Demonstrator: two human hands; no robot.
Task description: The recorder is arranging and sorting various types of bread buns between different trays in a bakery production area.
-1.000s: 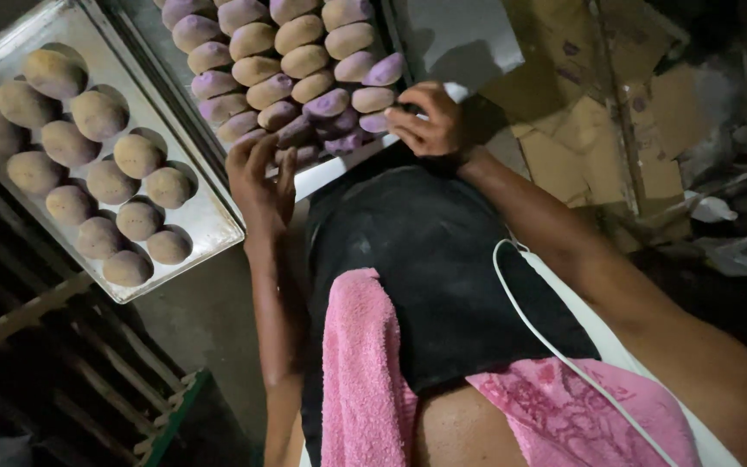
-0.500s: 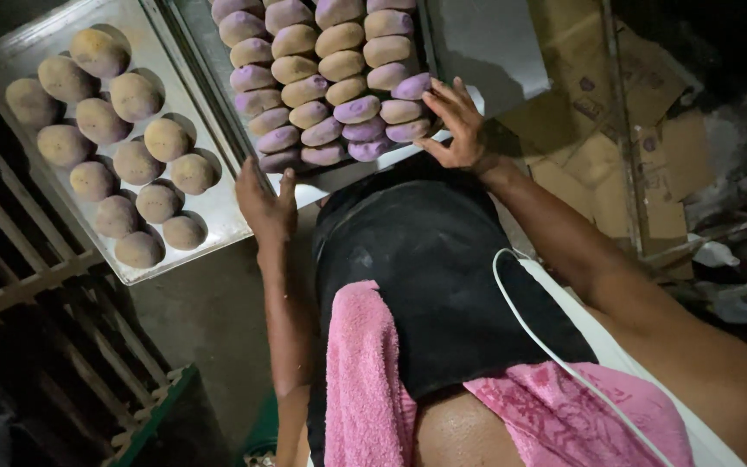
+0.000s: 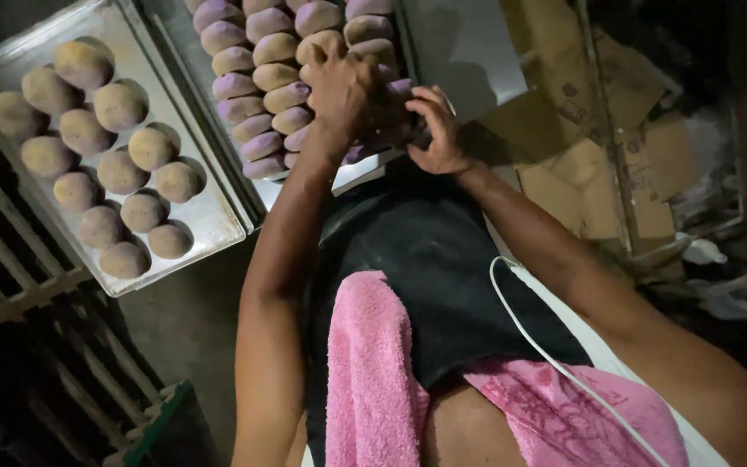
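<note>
At the far left a wooden rack (image 3: 19, 285) of dark slats runs under a flat metal tray (image 3: 209, 227), which lies on it at a slant. On that tray sit round dough balls (image 3: 118, 173), yellowish on top and purple lower down, set apart from one another in loose rows, likely so that they do not stick together. Just beside it, edge almost touching edge, lies a second tray (image 3: 352, 171) packed with longer purple and tan rolls (image 3: 257, 95), these pressed side against side in tight lines. The left hand (image 3: 339, 86) reaches over the near end of this second tray, palm down, its fingers curled and resting on the rolls there; whether they grip one cannot be told. The right hand (image 3: 434, 130) comes in from the other side at the tray's near corner, its fingers bent narrow around a roll at the end of the row. A pink towel (image 3: 373, 380) hangs down the person's dark shirt, and flattened cardboard (image 3: 564, 164) lies to the right.
</note>
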